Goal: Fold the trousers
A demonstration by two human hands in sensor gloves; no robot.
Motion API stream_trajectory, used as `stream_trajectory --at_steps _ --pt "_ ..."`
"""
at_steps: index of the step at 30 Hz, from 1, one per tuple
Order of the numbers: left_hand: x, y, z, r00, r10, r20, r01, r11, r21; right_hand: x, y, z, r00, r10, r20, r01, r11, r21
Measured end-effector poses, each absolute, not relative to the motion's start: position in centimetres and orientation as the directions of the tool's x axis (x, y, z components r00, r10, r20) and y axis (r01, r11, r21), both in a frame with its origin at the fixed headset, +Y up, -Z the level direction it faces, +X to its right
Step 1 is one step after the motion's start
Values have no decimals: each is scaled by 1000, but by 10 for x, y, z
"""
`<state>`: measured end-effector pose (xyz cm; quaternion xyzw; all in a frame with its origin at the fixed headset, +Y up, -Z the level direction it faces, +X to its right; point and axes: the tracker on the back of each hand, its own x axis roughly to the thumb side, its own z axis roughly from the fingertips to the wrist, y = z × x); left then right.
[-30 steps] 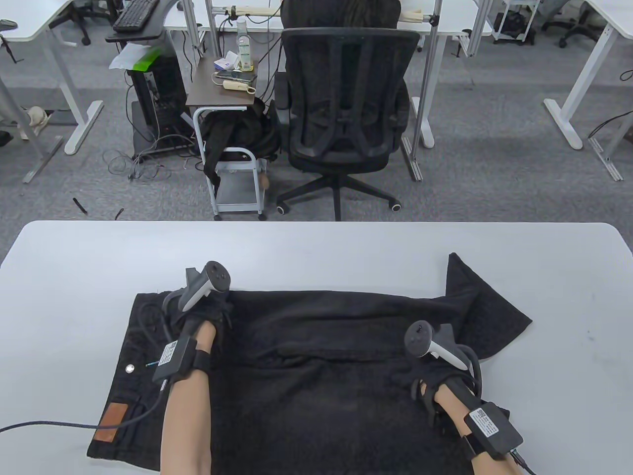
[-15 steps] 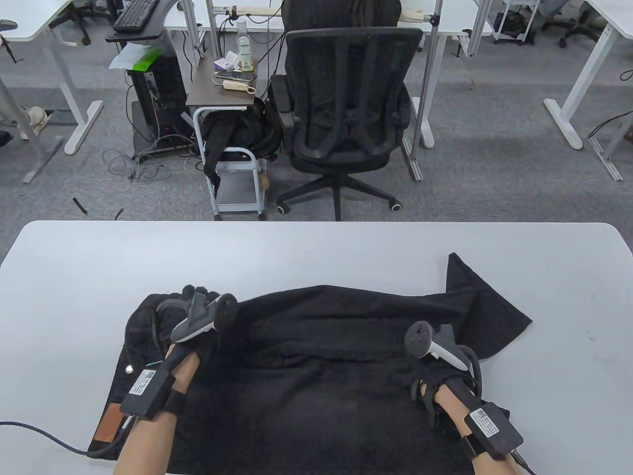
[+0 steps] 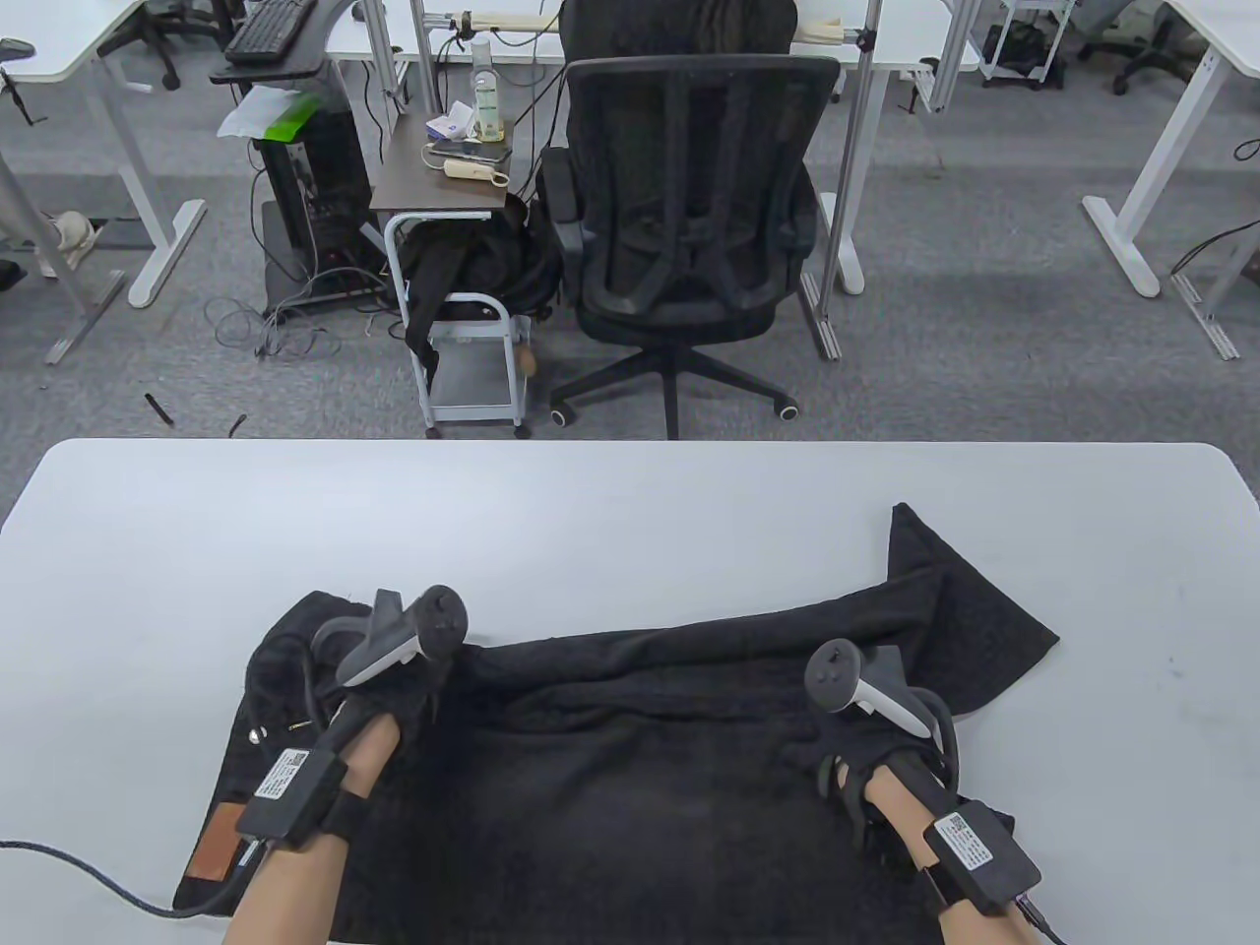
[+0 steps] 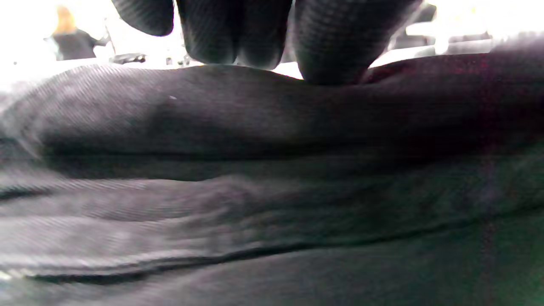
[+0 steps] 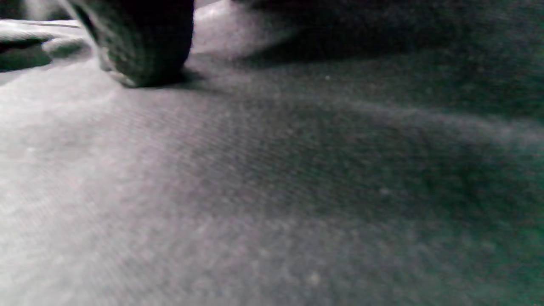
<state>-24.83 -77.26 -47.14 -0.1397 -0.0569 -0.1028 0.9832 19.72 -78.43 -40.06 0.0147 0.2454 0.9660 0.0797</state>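
Observation:
Black trousers [image 3: 640, 787] lie across the near half of the white table [image 3: 591, 512], with a brown leather patch [image 3: 212, 851] and a metal button [image 3: 258, 735] at the waistband on the left. A leg end [image 3: 970, 610] sticks out at the far right. My left hand [image 3: 394, 684] grips the far edge of the cloth near the waistband and holds it bunched; in the left wrist view its fingers [image 4: 331, 42] curl over a ridge of fabric [image 4: 255, 170]. My right hand [image 3: 856, 778] rests on the cloth on the right; a fingertip [image 5: 144, 42] touches the fabric [image 5: 297, 191].
A black office chair [image 3: 689, 236] and a small cart [image 3: 463, 325] stand on the floor beyond the table's far edge. A black cable [image 3: 89, 871] runs from my left wrist across the table's near left.
My left hand has drawn the far edge of the trousers toward me, so the fold line on the left now lies nearer. My right hand has not moved.

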Motion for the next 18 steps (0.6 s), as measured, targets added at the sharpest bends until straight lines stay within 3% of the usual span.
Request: stream_trajectory --at_steps 3,7,13,18 --pt "-245 -789 -481 988 -124 96 153 884 -442 197 -785 -401 -987 163 -12 -149 -866 478" --pt "-246 -792 -486 994 -47 96 87 880 -466 198 -785 -401 -986 165 -12 -151 -865 479" --pt "-249 -760 -487 968 -197 154 229 946 -231 198 -786 -402 -986 166 -12 -151 -863 482" --pt "-270 -705 -494 983 -180 -28 182 969 168 199 -787 -402 -986 169 -13 -155 -866 475"
